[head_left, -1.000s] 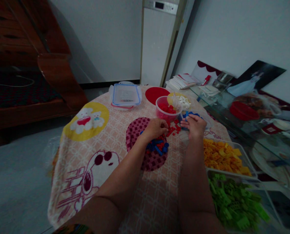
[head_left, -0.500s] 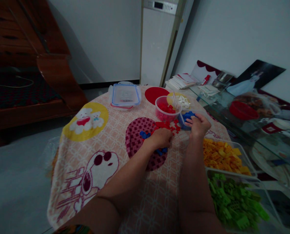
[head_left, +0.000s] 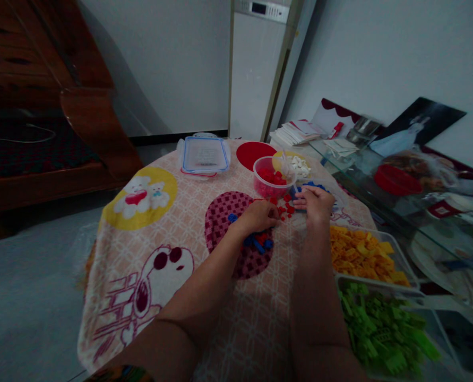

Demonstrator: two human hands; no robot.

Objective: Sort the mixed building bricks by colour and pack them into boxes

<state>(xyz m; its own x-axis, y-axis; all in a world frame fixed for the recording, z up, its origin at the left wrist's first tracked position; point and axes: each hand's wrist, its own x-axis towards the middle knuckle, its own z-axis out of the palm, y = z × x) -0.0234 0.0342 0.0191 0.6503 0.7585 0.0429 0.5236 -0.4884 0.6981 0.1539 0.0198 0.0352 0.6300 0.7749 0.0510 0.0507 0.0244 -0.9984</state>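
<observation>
My left hand [head_left: 260, 216] is over a loose pile of red and blue building bricks [head_left: 259, 243] on the patterned cloth. Its fingers curl down and pinch; whatever lies in them is hidden. My right hand [head_left: 316, 202] hovers by the near side of a clear box of blue bricks [head_left: 311, 185], fingers drawn together; I cannot make out anything in them. Small red bricks [head_left: 286, 208] lie scattered between both hands. Just behind them stands a round clear tub [head_left: 262, 185] with red bricks inside. White bricks [head_left: 300, 166] sit beyond it.
To the right are a box of yellow bricks [head_left: 363, 254] and a box of green bricks [head_left: 383, 329]. A lidded clear container [head_left: 205, 155] stands at the table's far left. A glass-topped table [head_left: 403, 217] with papers and bags runs along the right.
My right hand has drawn back from the blue box, down and left toward the loose bricks. My left hand has shifted slightly left, showing more of the blue bricks below it.
</observation>
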